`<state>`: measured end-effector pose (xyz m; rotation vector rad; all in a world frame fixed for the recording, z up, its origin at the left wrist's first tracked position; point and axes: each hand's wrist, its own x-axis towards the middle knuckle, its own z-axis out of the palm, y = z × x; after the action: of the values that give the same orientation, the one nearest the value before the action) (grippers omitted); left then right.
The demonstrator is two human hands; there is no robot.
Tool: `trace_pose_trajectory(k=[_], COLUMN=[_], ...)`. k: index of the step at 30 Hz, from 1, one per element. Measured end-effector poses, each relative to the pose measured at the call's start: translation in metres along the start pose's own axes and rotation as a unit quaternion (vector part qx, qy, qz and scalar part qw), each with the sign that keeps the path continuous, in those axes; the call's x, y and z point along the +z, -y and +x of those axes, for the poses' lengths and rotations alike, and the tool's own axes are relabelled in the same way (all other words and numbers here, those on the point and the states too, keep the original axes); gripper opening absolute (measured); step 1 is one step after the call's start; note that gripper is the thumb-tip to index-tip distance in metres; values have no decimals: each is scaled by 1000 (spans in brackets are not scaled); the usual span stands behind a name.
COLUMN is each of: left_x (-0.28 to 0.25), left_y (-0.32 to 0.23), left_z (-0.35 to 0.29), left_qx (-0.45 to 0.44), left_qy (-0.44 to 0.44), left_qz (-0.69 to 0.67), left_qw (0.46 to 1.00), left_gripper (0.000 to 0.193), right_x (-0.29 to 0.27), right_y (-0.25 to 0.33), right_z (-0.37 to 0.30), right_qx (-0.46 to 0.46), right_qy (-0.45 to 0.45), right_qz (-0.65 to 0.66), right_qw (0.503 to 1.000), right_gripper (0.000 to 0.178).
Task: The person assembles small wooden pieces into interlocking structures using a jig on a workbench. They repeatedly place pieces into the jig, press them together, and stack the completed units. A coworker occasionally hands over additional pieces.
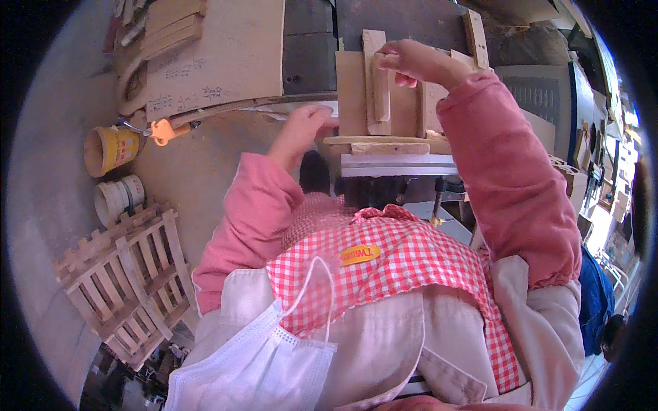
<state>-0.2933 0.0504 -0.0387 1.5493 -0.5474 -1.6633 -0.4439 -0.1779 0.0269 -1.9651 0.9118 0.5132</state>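
My right hand [419, 63] curls its fingers round the upper end of a narrow wooden block [382, 92]. That block lies on a longer wooden strip [372, 41] on top of a flat brown board [351, 89]. My left hand [306, 130] reaches in from the left with fingers stretched forward, their tips beside the board's left edge; I see nothing held in it. A wooden rail [391, 146] runs along the board's near side, above a pale metal edge [397, 164] of the machine table.
A large wood-coloured panel [219, 58] lies on the left. An orange-handled tool [163, 131] hangs near its edge. Two buckets, one yellow [110, 151] and one white [118, 198], and a wooden pallet [130, 281] stand on the floor. A face mask [253, 363] hangs before me.
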Motion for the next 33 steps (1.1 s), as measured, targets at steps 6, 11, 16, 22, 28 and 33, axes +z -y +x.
trace_pose_trajectory(k=[6,11,16,22,28,33], left_x=[-6,-6,-6,-2,10,77], left_y=[-1,-2,-5,-4,-19,-8], left_z=[26,33,30,25,13,-39], left_qx=[-7,10,9,17,-34,274], left_qy=[68,88,88,75,-14,-100], left_qz=[276,298,311,326,442,525], left_qw=[959,950,946,942,896,799], left_gripper=[32,30,32,33,34,45], right_x=[-8,10,28,57,66,68], right_y=[-5,-13,-6,6,10,12], right_z=[11,7,-5,-9,-10,-11], right_qx=[-17,-37,5,40,44,40], right_qy=[29,-39,-77,-149,-209,-224], right_qz=[-25,55,30,-94,-81,-91], right_qw=[999,997,997,984,974,970], right_gripper=[39,40,45,46,43,43])
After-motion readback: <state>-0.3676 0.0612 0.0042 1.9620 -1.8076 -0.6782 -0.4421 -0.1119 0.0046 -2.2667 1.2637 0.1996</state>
